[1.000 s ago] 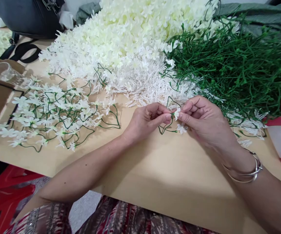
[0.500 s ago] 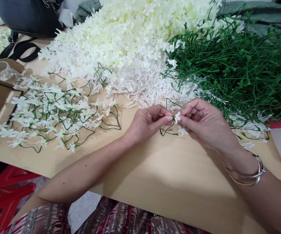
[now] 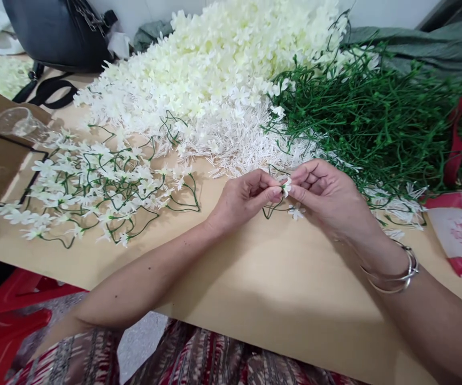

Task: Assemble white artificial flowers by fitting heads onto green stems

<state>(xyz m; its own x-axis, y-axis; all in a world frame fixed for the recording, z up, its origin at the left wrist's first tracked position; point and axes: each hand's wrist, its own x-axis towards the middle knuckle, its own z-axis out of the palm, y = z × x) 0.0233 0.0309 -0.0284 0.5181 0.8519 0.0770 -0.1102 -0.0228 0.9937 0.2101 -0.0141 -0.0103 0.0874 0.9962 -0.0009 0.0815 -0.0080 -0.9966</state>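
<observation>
My left hand [image 3: 244, 199] pinches a thin green plastic stem [image 3: 268, 213] between thumb and forefinger, just under a small white artificial flower [image 3: 286, 186]. From the other side, my right hand [image 3: 329, 200] has its thumb and fingers closed at the petals of that flower. A second white flower [image 3: 296, 212] shows below the fingertips, near the tabletop. Behind my hands lies a pile of white stamen sticks [image 3: 231, 147], and farther back a large heap of cream petals [image 3: 215, 59]. Flowered green stems [image 3: 106, 184] lie spread out to the left.
A tangle of bare green stems [image 3: 371, 117] fills the right. A red and white packet [image 3: 461, 232] rests at the right edge. On the left are a clear plastic cup [image 3: 24, 125] on its side, a cardboard box [image 3: 2, 144] and a black bag [image 3: 60, 35]. Red stools [image 3: 18, 299] stand below.
My view has shifted a little, so the packet and back wall show more. Both hands stay together at the same flower, with only slight finger movement.
</observation>
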